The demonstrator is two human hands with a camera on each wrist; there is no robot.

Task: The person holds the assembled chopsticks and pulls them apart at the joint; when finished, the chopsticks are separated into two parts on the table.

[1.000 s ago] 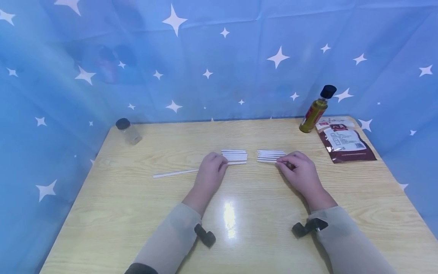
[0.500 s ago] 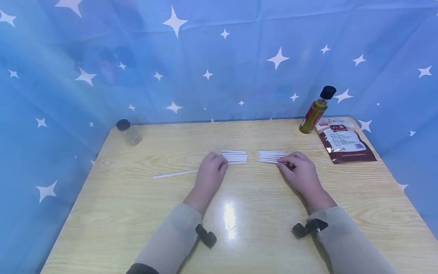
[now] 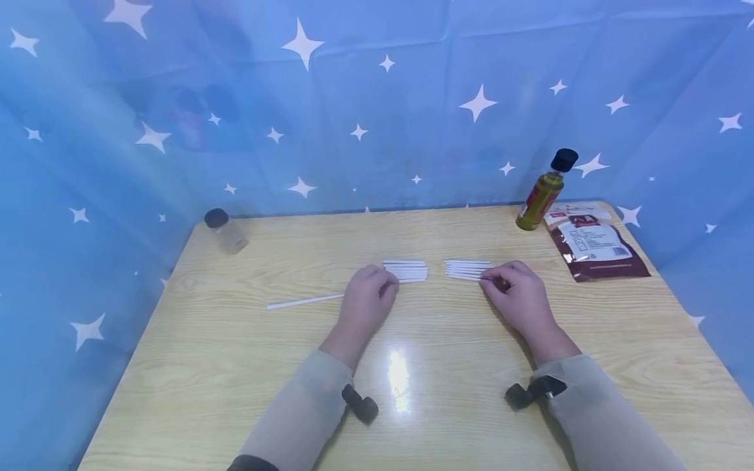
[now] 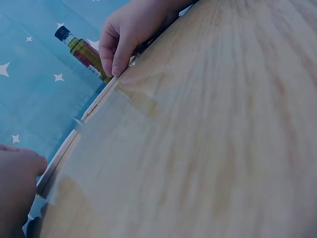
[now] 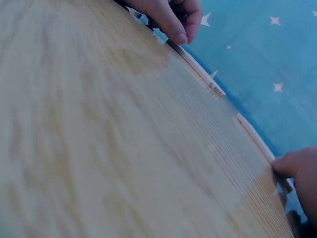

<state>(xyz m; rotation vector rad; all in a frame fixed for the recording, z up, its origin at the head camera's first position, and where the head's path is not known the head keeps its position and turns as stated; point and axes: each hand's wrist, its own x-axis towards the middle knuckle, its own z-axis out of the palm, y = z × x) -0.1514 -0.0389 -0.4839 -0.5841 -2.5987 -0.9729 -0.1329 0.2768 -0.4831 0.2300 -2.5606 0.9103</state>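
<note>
Thin white sticks lie side by side in two short rows on the wooden table, a left row [image 3: 405, 270] and a right row [image 3: 467, 269], with a narrow gap between them. My left hand [image 3: 370, 297] is at the outer end of the left row, thumb and finger pinching the nearest stick there. At the right row's outer end, my right hand [image 3: 518, 297] pinches the nearest stick between thumb and forefinger. Another white stick [image 3: 303, 302] extends to the left from behind my left hand, which hides its right end. In the left wrist view, the right fingertips [image 4: 117, 71] meet right at the stick end.
An oil bottle [image 3: 540, 199] with a black cap stands at the back right beside a dark red packet [image 3: 595, 242]. A clear jar [image 3: 228, 237] with a black lid is at the back left. A blue star-patterned curtain [image 3: 389, 150] rises behind the table [image 3: 459, 405].
The head view has shifted slightly. Both hands stay at the outer ends of the rows, their fingertips edging a little to the right.
</note>
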